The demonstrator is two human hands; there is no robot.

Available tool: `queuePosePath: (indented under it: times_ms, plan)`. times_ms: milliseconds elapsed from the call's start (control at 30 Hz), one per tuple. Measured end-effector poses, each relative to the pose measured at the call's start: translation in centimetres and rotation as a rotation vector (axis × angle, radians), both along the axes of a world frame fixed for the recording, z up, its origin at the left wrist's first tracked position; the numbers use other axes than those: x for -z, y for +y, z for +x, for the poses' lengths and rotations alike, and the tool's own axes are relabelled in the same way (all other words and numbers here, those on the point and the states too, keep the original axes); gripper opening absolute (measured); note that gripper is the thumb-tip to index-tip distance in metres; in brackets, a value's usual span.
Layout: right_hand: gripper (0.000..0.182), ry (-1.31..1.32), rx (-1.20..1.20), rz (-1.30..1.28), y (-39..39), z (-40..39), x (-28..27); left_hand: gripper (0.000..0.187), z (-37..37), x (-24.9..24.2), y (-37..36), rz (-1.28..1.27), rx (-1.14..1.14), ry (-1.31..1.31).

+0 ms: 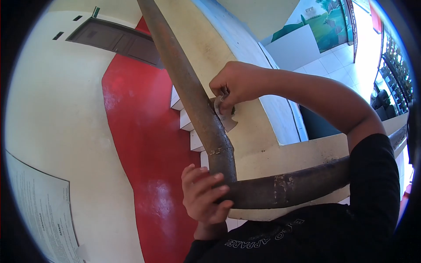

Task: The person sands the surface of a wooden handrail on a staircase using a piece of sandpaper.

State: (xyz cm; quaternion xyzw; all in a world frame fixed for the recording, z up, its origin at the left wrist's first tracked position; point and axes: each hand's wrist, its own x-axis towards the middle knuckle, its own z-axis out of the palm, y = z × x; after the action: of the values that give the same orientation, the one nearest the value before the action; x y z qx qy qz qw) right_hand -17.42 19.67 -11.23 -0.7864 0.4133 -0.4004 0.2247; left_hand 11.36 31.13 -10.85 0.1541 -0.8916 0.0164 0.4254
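fingers of the right hand pinch what looks like a scrap of sandpaper against the rusty handrail, on its right flank just above the bend. the rail's long axis climbs up and away from there. below the bend, the left hand is clenched round the rail, nearer the body.

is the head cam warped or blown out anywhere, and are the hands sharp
Head view: strong fisheye with a black vignette, so the handrail looks bent; the upper right is overexposed by daylight; the right hand pressing paper to the rail and the left hand gripping the bend are fairly sharp.
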Motion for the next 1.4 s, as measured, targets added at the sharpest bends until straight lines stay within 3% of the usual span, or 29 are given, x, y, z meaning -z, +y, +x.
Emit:
queuePosePath:
  times_ms: [133,233,333,433,733,833,933,1033,1167,1400]
  plan:
    - [0.036,-0.072,-0.063,-0.099,-0.5,0.3,-0.1,0.033,-0.3,-0.2,0.5,-0.022,-0.025,-0.028]
    - [0.038,-0.055,-0.049,0.127,-1.4,-0.8,-0.3,0.032,-0.5,0.1,0.3,0.046,-0.022,0.053]
    - [0.038,-0.053,-0.023,-0.049,0.3,0.1,-0.7,0.032,0.1,0.5,0.1,0.027,-0.001,0.034]
    - [0.036,-0.051,-0.094,-0.037,0.5,0.4,-1.5,0.031,-0.2,0.4,0.2,0.054,-0.005,0.052]
    - [0.034,-0.339,0.011,0.085,1.0,0.8,-0.4,0.032,0.0,0.4,0.0,0.072,0.009,0.066]
    - [0.036,-0.457,0.159,-0.089,1.0,2.1,1.0,0.032,0.2,0.4,-0.1,0.08,0.025,0.074]
    - [0.033,-0.355,0.411,-0.48,1.6,3.1,2.7,0.031,0.1,0.5,-0.1,0.089,0.031,0.106]
    - [0.038,-0.198,0.252,-0.641,2.5,4.6,4.3,0.031,0.1,0.1,-0.1,0.082,0.021,0.071]
    - [0.05,-0.217,0.214,-0.557,5.0,5.6,6.1,0.03,0.4,0.4,-0.1,0.091,0.02,0.076]
    - [0.041,-0.124,0.204,-0.832,4.5,5.2,6.8,0.03,0.7,1.3,-0.1,0.08,0.02,0.109]
